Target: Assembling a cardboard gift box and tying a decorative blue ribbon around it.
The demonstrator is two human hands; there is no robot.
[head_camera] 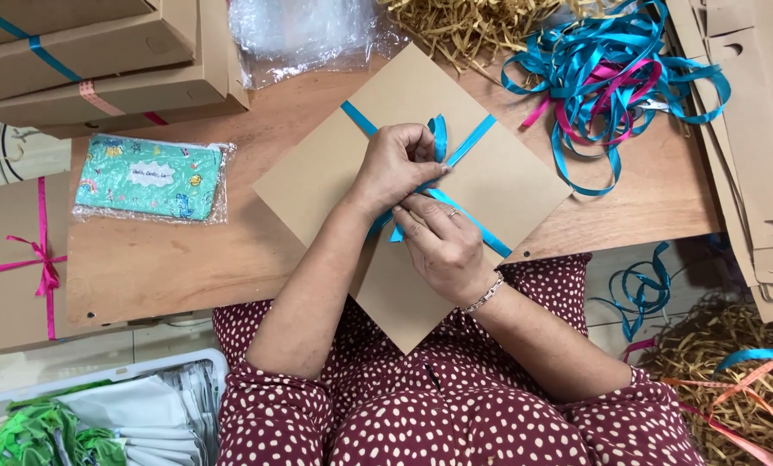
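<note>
A flat brown cardboard box (498, 177) lies turned like a diamond on the wooden table (162, 259), its near corner over my lap. A blue ribbon (477, 138) crosses it. My left hand (395, 164) pinches a loop of that ribbon at the box's middle. My right hand (442, 246), with a ring and a bracelet, holds the ribbon's strands just below the loop. Both hands touch each other over the crossing point.
A teal patterned pouch in clear wrap (149, 179) lies left. Ribbon-tied boxes (101, 60) are stacked back left; another with a pink bow (15, 263) sits lower left. Loose blue and pink ribbons (611, 78), paper shred (473, 26), flat cartons (762, 129) and a white basket (101, 414) surround.
</note>
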